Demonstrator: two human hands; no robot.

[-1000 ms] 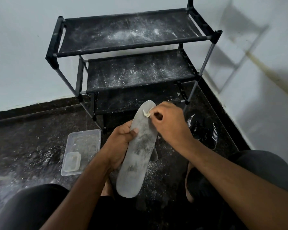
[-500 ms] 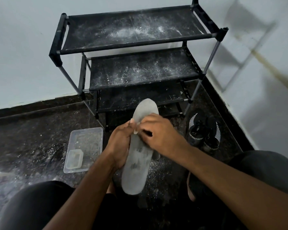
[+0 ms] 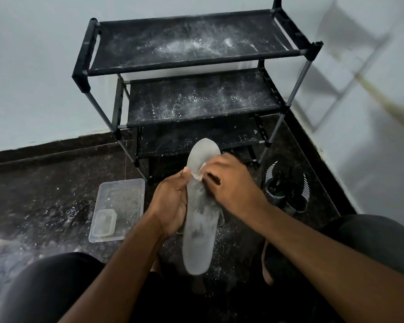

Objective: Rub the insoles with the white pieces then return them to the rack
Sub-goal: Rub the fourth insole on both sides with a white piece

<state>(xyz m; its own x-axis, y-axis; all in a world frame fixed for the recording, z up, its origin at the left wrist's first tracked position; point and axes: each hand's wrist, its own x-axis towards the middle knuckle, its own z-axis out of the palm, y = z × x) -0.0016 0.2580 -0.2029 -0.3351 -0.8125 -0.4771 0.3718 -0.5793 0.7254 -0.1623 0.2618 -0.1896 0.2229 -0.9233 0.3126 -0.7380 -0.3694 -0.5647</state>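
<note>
Since a second ago the right hand (image 3: 231,183) has slid its white piece (image 3: 197,177) down from the insole (image 3: 201,206) tip to mid-length, beside the left thumb.

The left hand (image 3: 173,206) grips the insole by its left edge, fingers curled behind it and thumb on the front; the insole is held upright above the floor (image 3: 44,194), in front of the rack (image 3: 196,66). The right fingers pinch the white piece and press it against the grey insole. The rack's shelves are dusted with white powder. A clear tray (image 3: 124,197) lies on the floor to the left, dark shoes (image 3: 287,185) to the right beside the wall (image 3: 371,136).
</note>
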